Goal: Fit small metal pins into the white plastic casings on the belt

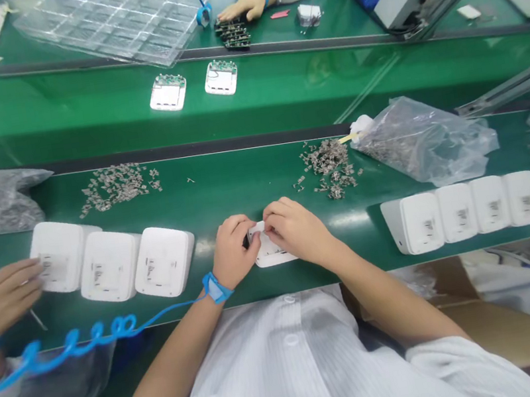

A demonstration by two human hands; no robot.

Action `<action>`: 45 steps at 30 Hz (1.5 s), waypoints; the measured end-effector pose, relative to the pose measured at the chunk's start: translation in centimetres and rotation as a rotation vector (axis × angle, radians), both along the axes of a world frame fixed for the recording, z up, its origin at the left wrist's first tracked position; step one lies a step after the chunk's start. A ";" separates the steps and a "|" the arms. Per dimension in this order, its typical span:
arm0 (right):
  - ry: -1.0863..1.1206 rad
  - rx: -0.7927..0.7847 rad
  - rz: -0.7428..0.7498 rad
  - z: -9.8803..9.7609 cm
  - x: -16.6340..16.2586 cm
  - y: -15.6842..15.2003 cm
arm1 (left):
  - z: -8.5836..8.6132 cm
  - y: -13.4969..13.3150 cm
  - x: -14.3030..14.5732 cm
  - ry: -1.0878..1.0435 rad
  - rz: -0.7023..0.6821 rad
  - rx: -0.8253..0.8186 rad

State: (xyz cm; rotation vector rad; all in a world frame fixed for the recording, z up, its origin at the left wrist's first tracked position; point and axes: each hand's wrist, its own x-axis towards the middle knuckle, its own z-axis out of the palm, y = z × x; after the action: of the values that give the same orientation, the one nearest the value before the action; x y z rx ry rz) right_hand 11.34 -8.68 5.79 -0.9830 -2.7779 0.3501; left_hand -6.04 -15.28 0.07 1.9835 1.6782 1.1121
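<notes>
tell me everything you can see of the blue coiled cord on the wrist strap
The bright blue coiled cord, smooth and plastic-looking, starts as a thin straight length at a blue wrist strap on the person's left hand. It runs left along the front edge of the green conveyor belt, forms a row of loose coils, then droops towards the lower left and leaves the picture.

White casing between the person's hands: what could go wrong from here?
The left hand and right hand cover most of the white casing, so a badly seated part could perhaps go unseen. The coiled blue cord from the left wrist strap passes just below the row of casings and might snag them. The loose metal clips lie just beyond the right hand, so a careless reach could scatter them.
</notes>
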 end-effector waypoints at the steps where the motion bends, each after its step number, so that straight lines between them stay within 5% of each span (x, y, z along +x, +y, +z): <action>1: -0.009 -0.006 0.003 0.1 0.0 0.0 | 0.0 0.0 0.0 0.000 0.001 0.002; 23: -0.029 -0.131 -0.039 -0.4 0.0 1.5 | 0.1 0.4 0.3 0.024 -0.015 -0.086; 28: 0.098 -0.064 0.073 -0.3 1.8 -0.1 | -0.2 0.5 0.5 0.019 0.000 -0.090; 33: 0.187 0.056 -0.019 -1.7 3.6 -2.2 | -0.2 0.6 0.6 0.052 -0.016 -0.115; 45: 0.242 0.318 0.052 -2.1 3.0 -2.2 | 0.4 1.0 0.8 0.008 -0.003 -0.062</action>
State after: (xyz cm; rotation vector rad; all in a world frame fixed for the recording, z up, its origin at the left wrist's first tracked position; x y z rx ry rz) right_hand 14.34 -10.85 3.74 -0.7403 -2.5373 0.0264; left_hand -5.28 -14.29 0.46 1.9545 1.6921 1.0393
